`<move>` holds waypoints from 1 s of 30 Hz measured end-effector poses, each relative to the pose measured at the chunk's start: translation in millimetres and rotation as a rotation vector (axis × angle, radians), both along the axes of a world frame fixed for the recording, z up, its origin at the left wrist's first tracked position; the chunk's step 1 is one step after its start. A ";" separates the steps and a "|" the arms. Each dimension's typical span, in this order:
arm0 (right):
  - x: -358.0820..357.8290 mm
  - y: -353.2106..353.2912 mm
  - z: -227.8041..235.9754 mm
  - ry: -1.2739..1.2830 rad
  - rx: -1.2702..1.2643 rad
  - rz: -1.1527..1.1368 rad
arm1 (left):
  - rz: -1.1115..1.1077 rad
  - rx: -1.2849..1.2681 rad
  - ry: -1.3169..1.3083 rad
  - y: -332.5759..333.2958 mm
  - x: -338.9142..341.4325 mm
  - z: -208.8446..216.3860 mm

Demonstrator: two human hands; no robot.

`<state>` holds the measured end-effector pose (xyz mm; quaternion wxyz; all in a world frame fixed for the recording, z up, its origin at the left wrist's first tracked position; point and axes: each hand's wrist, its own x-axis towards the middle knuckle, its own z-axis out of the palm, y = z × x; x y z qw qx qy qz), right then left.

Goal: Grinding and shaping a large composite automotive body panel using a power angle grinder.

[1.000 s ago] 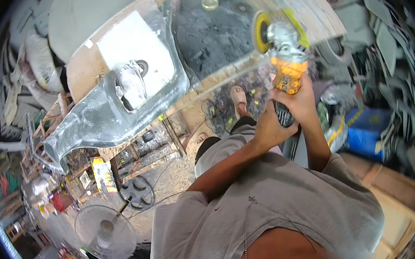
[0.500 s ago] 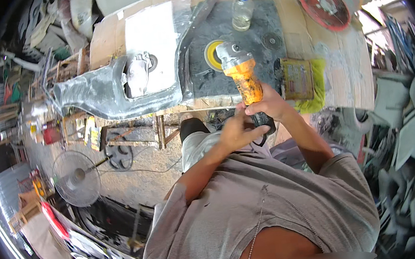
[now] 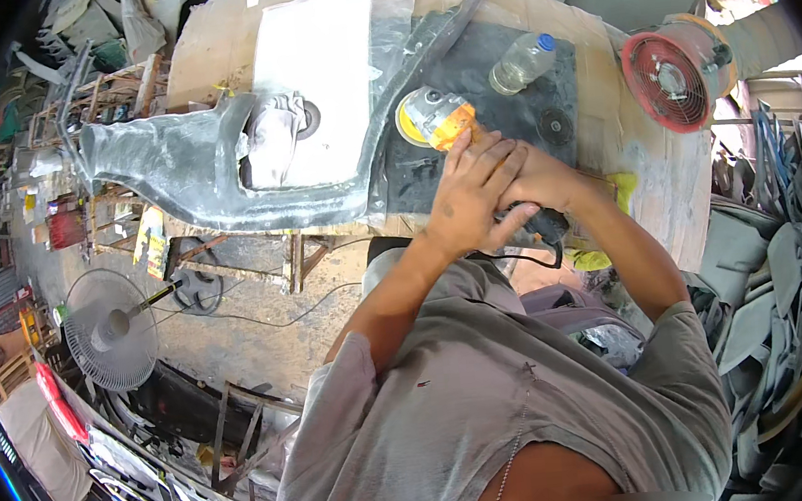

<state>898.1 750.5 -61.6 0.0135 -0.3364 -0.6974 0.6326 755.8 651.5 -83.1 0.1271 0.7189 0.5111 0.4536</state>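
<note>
An orange angle grinder (image 3: 451, 128) with a grey metal head and a yellow round backing pad (image 3: 407, 124) is held over the dark sheet (image 3: 460, 56) on the worktable. My right hand (image 3: 546, 177) is closed round its body. My left hand (image 3: 467, 201) lies across the body and partly over the right hand, fingers curled down. Its dark rear end and cord show below the hands. Just left of the pad runs the edge of a large grey moulded part (image 3: 167, 172), dusty and frame-like. I cannot tell whether the pad touches it.
A clear bottle (image 3: 520, 65) with a blue cap and a dark round disc (image 3: 555, 126) are on the sheet. A pale cloth (image 3: 276, 132) lies inside the moulded part's opening. A red fan (image 3: 669, 80) stands at the right, a pedestal fan (image 3: 111, 329) at the lower left.
My left hand has shifted from the grinder's rear end forward onto its body, over the right hand. The grinder now tilts with its pad toward the moulded part. The view has turned slightly.
</note>
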 end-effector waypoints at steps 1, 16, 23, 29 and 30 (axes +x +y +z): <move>-7.0 6.0 0.9 -0.064 0.110 0.051 | -0.002 -0.008 -0.021 4.6 -2.5 -5.6; -62.0 67.3 46.9 -0.447 -0.129 0.130 | 0.140 0.016 -0.404 56.8 -15.1 -22.3; -77.6 90.9 59.9 -0.607 -0.244 0.075 | 0.188 0.021 -0.492 78.7 -17.5 -18.4; -82.1 98.2 69.9 -0.631 -0.116 0.179 | 0.205 0.049 -0.535 87.4 -13.3 -11.9; -82.1 98.5 74.1 -0.656 -0.103 0.172 | 0.216 0.042 -0.538 88.3 -13.1 -8.7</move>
